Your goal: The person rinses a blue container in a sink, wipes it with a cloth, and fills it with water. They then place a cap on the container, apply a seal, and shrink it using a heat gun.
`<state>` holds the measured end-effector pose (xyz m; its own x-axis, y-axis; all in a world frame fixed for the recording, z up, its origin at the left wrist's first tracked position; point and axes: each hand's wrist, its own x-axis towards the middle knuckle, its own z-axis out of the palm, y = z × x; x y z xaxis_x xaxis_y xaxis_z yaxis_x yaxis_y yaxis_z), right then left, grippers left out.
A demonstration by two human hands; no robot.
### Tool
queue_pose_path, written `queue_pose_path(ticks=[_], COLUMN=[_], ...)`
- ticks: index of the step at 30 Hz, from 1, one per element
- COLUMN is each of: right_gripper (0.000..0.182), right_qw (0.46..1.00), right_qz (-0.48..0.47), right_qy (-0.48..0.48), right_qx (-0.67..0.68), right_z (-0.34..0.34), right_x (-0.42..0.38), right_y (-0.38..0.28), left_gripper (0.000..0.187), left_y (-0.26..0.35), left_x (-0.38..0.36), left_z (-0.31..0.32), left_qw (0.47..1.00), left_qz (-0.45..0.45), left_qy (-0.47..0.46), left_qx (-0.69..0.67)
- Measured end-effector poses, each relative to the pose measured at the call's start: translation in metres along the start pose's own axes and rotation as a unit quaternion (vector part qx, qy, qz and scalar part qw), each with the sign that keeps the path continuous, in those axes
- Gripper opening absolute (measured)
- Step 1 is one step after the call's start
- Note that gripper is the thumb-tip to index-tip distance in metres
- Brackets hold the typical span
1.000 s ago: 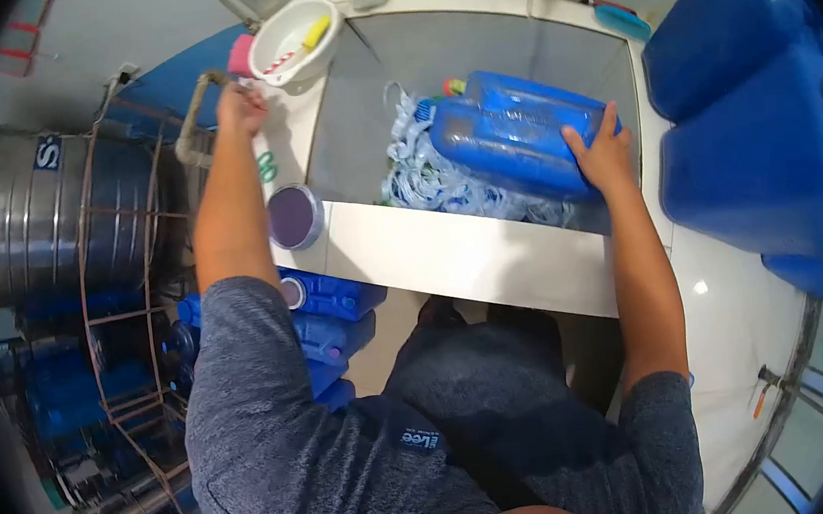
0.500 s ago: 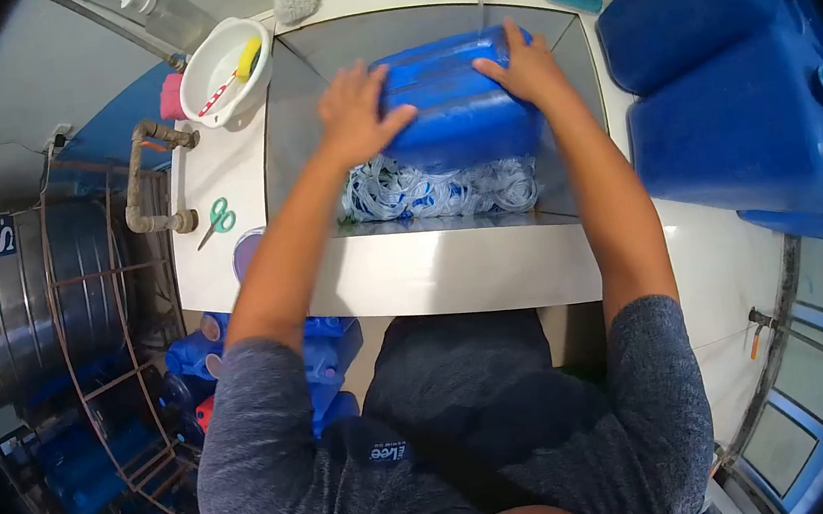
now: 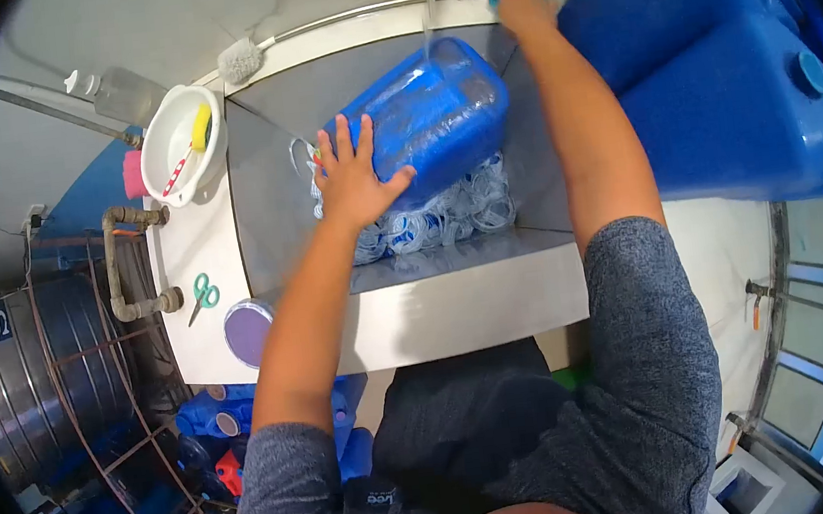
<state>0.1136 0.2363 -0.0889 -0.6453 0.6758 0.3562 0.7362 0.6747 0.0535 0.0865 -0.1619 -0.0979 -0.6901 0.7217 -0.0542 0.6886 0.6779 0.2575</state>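
A wet blue plastic jerrycan (image 3: pixel 427 115) lies tilted inside the grey basin, on a heap of clear and blue plastic rings or strips (image 3: pixel 428 225). My left hand (image 3: pixel 358 177) rests on the jerrycan's near left end, fingers spread and stretched out. Beyond the basin's far right corner, my right hand (image 3: pixel 526 9) has its fingers curled down over a light-blue scrub brush (image 3: pixel 494 1), mostly covered by the hand. Water (image 3: pixel 429 19) runs down in a thin stream onto the jerrycan.
Large blue jerrycans (image 3: pixel 736 102) stand at the right. On the left ledge are a white bowl (image 3: pixel 151 164) with a yellow sponge brush (image 3: pixel 201 127), green-handled scissors (image 3: pixel 203 294) and a purple-topped round container (image 3: pixel 249 332). A long-handled white brush (image 3: pixel 241 62) lies along the back rim.
My right hand has left the jerrycan and moved up right onto the scrub brush. The jerrycan has turned and tilted, with my left hand still against it. The view has shifted.
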Motion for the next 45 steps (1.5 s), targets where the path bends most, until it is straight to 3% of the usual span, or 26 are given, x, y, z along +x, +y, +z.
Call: queue_pose_path(ticks=[1, 2, 4, 7, 9, 12, 14, 17, 18, 20, 23, 26, 28, 29, 31, 34, 35, 38, 39, 40, 42, 43, 45], right_gripper=[0.034, 0.034, 0.036, 0.039, 0.049, 0.052, 0.051, 0.049, 0.049, 0.048, 0.045, 0.046, 0.046, 0.046, 0.047, 0.05, 0.05, 0.049, 0.05, 0.05, 0.049, 0.05, 0.05], right_qw=[0.996, 0.995, 0.993, 0.993, 0.984, 0.966, 0.971, 0.98, 0.98, 0.955, 0.931, 0.973, 0.976, 0.977, 0.95, 0.959, 0.963, 0.959, 0.961, 0.96, 0.909, 0.912, 0.957], right_qz=[-0.035, -0.039, -0.086, -0.101, -0.12, -0.164, -0.15, -0.013, -0.012, -0.163, -0.203, -0.066, -0.04, -0.04, -0.156, -0.128, -0.037, -0.051, -0.117, -0.115, -0.203, -0.203, -0.114], right_qy=[0.083, 0.085, 0.012, -0.045, -0.058, -0.127, -0.134, -0.134, -0.14, -0.108, -0.107, -0.146, -0.122, -0.121, -0.122, -0.092, -0.179, -0.184, -0.148, -0.152, -0.169, -0.143, -0.163], right_qx=[-0.03, -0.026, -0.076, -0.033, 0.118, 0.153, 0.125, 0.143, 0.139, 0.225, 0.283, 0.166, 0.175, 0.173, 0.24, 0.238, 0.199, 0.21, 0.205, 0.207, 0.323, 0.328, 0.213], right_z=[0.017, 0.021, 0.01, -0.012, -0.046, -0.095, -0.086, -0.062, -0.055, -0.047, -0.048, -0.04, -0.038, -0.037, -0.06, -0.054, -0.06, -0.042, -0.037, -0.047, -0.069, -0.061, -0.054], right_x=[-0.002, 0.001, 0.0, -0.01, -0.043, -0.107, -0.107, -0.076, -0.099, -0.149, -0.163, -0.093, -0.088, -0.103, -0.154, -0.141, -0.105, -0.095, -0.116, -0.136, -0.163, -0.16, -0.122], right_y=[0.017, 0.026, 0.025, 0.002, -0.042, -0.106, -0.11, -0.081, -0.096, -0.142, -0.15, -0.083, -0.092, -0.106, -0.155, -0.1, -0.083, -0.112, -0.14, -0.149, -0.158, -0.142, -0.101], left_gripper=[0.115, 0.117, 0.118, 0.115, 0.115, 0.126, 0.138, 0.144, 0.144, 0.141, 0.143, 0.145, 0.148, 0.148, 0.151, 0.154, 0.156, 0.158, 0.158, 0.158, 0.159, 0.159, 0.16], left_y=[0.0, 0.0, 0.005, 0.01, 0.007, 0.006, 0.003, 0.007, 0.012, 0.022, 0.019, 0.022, 0.03, 0.03, 0.026, 0.025, 0.024, 0.029, 0.027, 0.022, 0.019, 0.022, 0.026], left_x=[0.0, -0.001, -0.005, -0.007, -0.003, 0.003, 0.005, 0.014, 0.015, 0.025, 0.016, 0.021, 0.025, 0.027, 0.026, 0.021, 0.023, 0.025, 0.027, 0.027, 0.025, 0.019, 0.02], left_z=[0.0, 0.002, 0.005, 0.004, -0.002, -0.004, 0.01, 0.024, 0.03, 0.037, 0.027, 0.022, 0.025, 0.026, 0.027, 0.02, 0.02, 0.021, 0.025, 0.033, 0.036, 0.035, 0.035], left_qw=[0.999, 0.997, 0.995, 0.988, 0.991, 0.993, 0.967, 0.97, 0.971, 0.956, 0.956, 0.956, 0.968, 0.968, 0.966, 0.961, 0.962, 0.966, 0.966, 0.96, 0.951, 0.954, 0.954], left_qz=[-0.001, -0.003, -0.01, -0.008, -0.02, -0.029, -0.05, -0.033, -0.035, -0.024, -0.061, -0.069, -0.054, -0.054, -0.049, -0.054, -0.049, -0.051, -0.051, -0.032, -0.012, -0.022, -0.032], left_qy=[0.008, 0.015, 0.052, 0.114, 0.076, 0.037, 0.091, 0.14, 0.133, 0.202, 0.144, 0.113, 0.133, 0.134, 0.135, 0.112, 0.111, 0.11, 0.11, 0.132, 0.155, 0.15, 0.153], left_qx=[-0.041, -0.082, -0.087, -0.105, -0.112, -0.112, -0.233, -0.194, -0.198, -0.213, -0.249, -0.26, -0.204, -0.207, -0.215, -0.249, -0.243, -0.229, -0.227, -0.246, -0.265, -0.258, -0.255])
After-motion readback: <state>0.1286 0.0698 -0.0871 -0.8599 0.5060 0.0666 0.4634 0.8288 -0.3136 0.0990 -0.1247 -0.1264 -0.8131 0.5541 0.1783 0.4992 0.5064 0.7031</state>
